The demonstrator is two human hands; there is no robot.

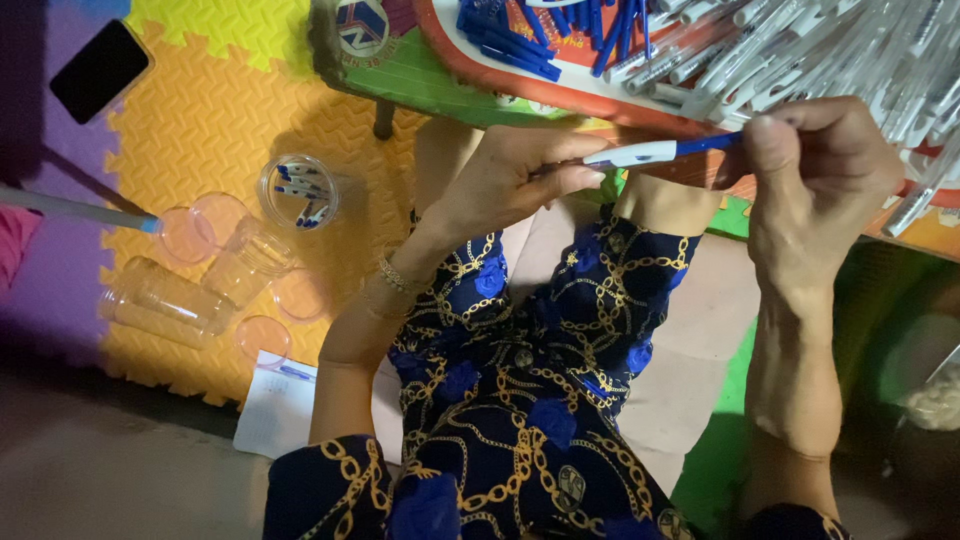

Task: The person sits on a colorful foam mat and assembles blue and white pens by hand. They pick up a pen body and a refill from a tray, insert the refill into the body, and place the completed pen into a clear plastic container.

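both grips clamped on one slim white-and-blue plastic pen (655, 151)
left hand (510, 180) steadies the barrel, right hand (815, 170) pinches the blue end.

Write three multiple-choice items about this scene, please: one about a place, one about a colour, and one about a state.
1. Where is the black phone?
A. on the foam mat, top left
B. in the tray
C. on the lap

2. What colour are the loose caps in the tray?
A. red
B. blue
C. yellow

3. How is the pen held?
A. by the left hand only
B. lying free on the floor
C. between both hands

Answers: 1 A, it lies on the mat's purple part; 2 B, the pile is blue; 3 C, the left hand and right hand each grip one end.
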